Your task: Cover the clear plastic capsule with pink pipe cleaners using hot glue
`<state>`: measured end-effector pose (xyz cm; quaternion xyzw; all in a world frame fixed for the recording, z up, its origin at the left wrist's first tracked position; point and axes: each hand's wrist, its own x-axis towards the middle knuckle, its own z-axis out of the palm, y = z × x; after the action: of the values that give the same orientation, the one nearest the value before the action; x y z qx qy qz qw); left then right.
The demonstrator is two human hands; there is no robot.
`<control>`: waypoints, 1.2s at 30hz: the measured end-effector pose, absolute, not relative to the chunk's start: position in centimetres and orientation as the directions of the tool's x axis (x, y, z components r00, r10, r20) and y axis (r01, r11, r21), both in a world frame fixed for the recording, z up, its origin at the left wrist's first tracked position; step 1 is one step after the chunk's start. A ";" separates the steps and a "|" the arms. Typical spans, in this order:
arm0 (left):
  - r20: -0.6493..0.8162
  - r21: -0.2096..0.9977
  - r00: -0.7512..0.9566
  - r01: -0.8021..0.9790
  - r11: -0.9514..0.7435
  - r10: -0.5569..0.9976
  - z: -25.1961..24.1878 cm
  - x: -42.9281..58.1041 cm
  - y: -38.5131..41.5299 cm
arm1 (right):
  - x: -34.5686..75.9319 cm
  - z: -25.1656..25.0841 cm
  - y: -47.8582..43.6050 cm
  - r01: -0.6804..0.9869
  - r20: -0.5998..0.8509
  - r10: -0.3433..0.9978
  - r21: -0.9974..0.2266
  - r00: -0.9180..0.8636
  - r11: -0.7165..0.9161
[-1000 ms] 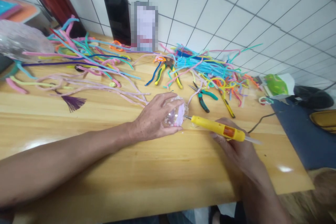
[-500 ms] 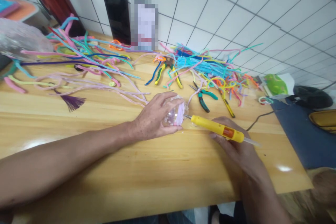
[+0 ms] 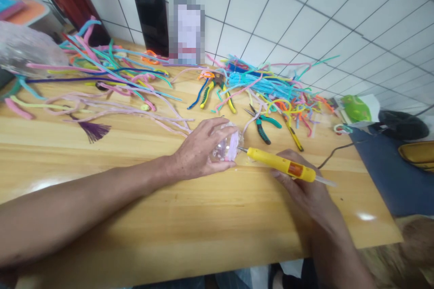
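My left hand (image 3: 203,150) is closed around a clear, rounded plastic piece (image 3: 222,150) with a band of lilac pipe cleaner (image 3: 233,146) wrapped about it. From that band a loose lilac strand runs up to the right. My right hand (image 3: 305,185) grips a yellow hot glue gun (image 3: 281,163), with a pale glue stick (image 3: 326,181) sticking out of its back end. The gun's metal nozzle points left and meets, or nearly meets, the right side of the wrapped piece; I cannot tell whether they touch.
Pipe cleaners (image 3: 257,83) in many colours lie heaped along the wall, with more at the left. Beyond my hands are yellow-handled pliers (image 3: 206,95), green-handled pliers (image 3: 261,130) and a yellow craft knife (image 3: 294,137). A purple tassel (image 3: 95,130) and a propped black phone (image 3: 151,20) are left.
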<state>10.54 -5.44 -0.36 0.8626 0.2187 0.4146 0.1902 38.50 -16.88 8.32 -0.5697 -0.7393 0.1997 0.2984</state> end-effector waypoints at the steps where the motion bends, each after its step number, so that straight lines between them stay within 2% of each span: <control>1: 0.632 0.508 0.561 0.220 -0.832 0.535 -0.4 10.5 -5.4 | 38.5 8.3 -16.9 0.719 0.225 0.958 -0.635 -0.180 0.284; 11: 0.624 0.516 0.566 0.220 -0.828 0.539 -0.5 10.5 -5.4 | 38.5 8.4 -16.9 0.722 0.254 0.948 -0.617 -0.192 0.312; 26: 0.636 0.500 0.565 0.217 -0.838 0.526 -0.6 10.5 -5.3 | 38.5 8.3 -17.2 0.736 0.172 0.975 -0.641 -0.138 0.218; 36: 0.629 0.510 0.568 0.214 -0.833 0.531 -0.6 10.5 -5.3 | 38.6 8.3 -17.1 0.737 0.212 0.965 -0.625 -0.158 0.258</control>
<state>10.51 -5.31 -0.60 0.8643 0.2155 0.4117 0.1926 38.65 -17.12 8.25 -0.5780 -0.7359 0.1928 0.2952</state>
